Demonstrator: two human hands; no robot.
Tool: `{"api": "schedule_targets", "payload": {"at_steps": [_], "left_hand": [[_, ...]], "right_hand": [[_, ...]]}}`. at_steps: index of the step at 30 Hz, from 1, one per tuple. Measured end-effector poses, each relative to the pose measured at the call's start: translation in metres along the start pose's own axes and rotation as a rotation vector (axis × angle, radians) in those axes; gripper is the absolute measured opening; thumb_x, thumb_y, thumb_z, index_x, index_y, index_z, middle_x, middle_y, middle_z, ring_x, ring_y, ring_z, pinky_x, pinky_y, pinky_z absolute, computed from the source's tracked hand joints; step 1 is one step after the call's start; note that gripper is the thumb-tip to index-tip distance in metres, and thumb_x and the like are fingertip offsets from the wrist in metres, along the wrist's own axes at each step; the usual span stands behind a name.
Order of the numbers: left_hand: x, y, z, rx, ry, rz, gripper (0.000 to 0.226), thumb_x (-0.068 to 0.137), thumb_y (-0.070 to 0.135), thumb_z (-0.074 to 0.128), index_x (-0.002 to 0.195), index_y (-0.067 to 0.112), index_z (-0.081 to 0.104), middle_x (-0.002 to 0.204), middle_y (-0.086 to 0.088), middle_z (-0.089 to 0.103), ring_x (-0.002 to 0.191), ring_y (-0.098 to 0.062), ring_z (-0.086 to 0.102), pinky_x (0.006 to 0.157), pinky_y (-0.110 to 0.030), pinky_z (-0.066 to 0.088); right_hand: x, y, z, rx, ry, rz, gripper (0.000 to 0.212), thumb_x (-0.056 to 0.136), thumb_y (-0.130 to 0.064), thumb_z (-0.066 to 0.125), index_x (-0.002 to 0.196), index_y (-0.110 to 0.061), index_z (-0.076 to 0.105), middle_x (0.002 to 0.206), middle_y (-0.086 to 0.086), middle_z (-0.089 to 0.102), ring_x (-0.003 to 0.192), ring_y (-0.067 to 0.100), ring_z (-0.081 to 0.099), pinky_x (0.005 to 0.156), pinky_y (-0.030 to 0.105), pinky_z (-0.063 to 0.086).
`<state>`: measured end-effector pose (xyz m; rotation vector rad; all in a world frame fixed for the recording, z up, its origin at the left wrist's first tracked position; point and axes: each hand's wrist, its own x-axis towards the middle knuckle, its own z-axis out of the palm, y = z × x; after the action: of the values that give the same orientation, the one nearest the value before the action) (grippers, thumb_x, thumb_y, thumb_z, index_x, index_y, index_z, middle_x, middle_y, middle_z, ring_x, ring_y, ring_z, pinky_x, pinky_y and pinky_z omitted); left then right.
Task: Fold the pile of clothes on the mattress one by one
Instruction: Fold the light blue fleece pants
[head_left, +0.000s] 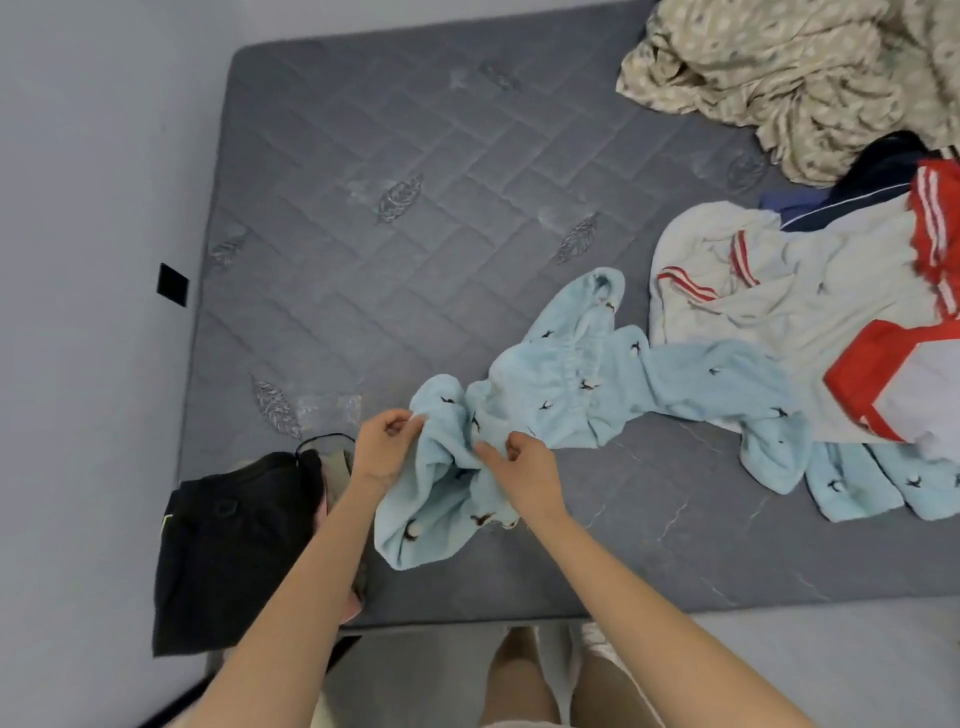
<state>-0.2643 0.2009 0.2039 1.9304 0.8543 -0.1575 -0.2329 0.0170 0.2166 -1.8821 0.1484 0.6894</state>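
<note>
Light-blue fleece pyjama trousers (566, 384), printed with small dark bird shapes, lie crumpled on the grey quilted mattress (395, 218), and their gathered waistband serves as the reference for everything else. From that waistband one leg runs toward the near edge of the mattress, where both hands bunch it up. The left hand (382, 449) pinches the cloth's edge, its fingers (402, 421) closed on a fold of the blue fleece. The right hand (519, 465) sits just beside it, nearer the waistband, and its fingers (491, 449) also grip the fleece. The other leg stretches away from the waistband to the right and ends in a cuff lying near a second light-blue garment (883, 480) of the same print.

Right of the waistband, touching the trousers' far leg, is the pile of clothes (810, 291): a white top with red stripes, a red and white piece over it, and dark navy fabric behind. Beyond the pile, well apart from the waistband toward the far corner of the mattress, a beige patterned sheet (789, 67) lies rumpled.

Left of the waistband, past the left forearm, a black garment (234, 551) lies flat at the near left corner of the mattress, hanging partly over its edge. A small clear plastic bag (327, 410) rests on the mattress between that garment and the waistband. The person's bare legs show below the mattress edge.
</note>
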Motion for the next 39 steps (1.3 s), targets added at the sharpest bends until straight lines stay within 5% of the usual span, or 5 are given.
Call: {"api": "schedule_targets", "payload": {"at_steps": [7,13,22,31,39], "left_hand": [[0.019,-0.050,0.025,0.091,0.166,-0.208,0.015,0.094,0.022,0.058,0.096,0.008,0.065,0.092,-0.006,0.064,0.082,-0.019,0.054,0.072,-0.029,0.039],[0.039,-0.067,0.069,0.322,0.095,0.067,0.043,0.091,0.029,0.063,0.130,0.014,0.055,0.132,-0.005,0.055,0.123,-0.024,0.046,0.103,-0.041,0.038],[0.087,-0.087,0.229,0.799,-0.232,0.370,0.070,0.092,0.053,0.050,0.151,0.029,0.022,0.159,-0.003,0.016,0.148,-0.024,0.005,0.117,-0.042,-0.007],[0.103,-0.057,0.290,0.691,-0.081,0.495,0.075,0.061,0.021,0.087,0.130,0.012,0.059,0.138,-0.017,0.052,0.125,-0.038,0.052,0.096,-0.058,0.046],[0.095,-0.020,0.203,0.090,-0.091,0.363,0.038,0.095,0.001,0.051,0.127,0.021,0.057,0.122,-0.003,0.063,0.105,-0.020,0.062,0.086,-0.005,0.039]], "right_hand": [[0.047,0.055,-0.022,-0.164,-0.017,0.145,0.025,0.085,-0.041,0.070,0.096,-0.020,0.063,0.087,-0.009,0.061,0.076,0.004,0.056,0.065,0.020,0.041],[0.104,0.099,-0.054,-0.234,0.014,0.193,0.068,0.084,-0.035,0.072,0.143,-0.018,0.042,0.140,0.004,0.050,0.128,0.023,0.047,0.104,0.039,0.041],[0.180,0.162,-0.067,-0.117,0.022,0.124,0.070,0.090,-0.024,0.066,0.148,-0.013,0.030,0.148,0.004,0.042,0.136,0.018,0.039,0.113,0.038,0.033],[0.211,0.173,-0.094,-0.189,0.022,0.019,0.071,0.095,-0.021,0.058,0.152,-0.023,0.016,0.121,0.001,0.054,0.098,0.012,0.056,0.086,0.030,0.049],[0.232,0.117,-0.118,-0.551,0.018,-0.266,0.085,0.083,-0.010,0.069,0.152,-0.024,0.020,0.135,0.013,0.035,0.122,0.029,0.037,0.101,0.029,0.029]]}}
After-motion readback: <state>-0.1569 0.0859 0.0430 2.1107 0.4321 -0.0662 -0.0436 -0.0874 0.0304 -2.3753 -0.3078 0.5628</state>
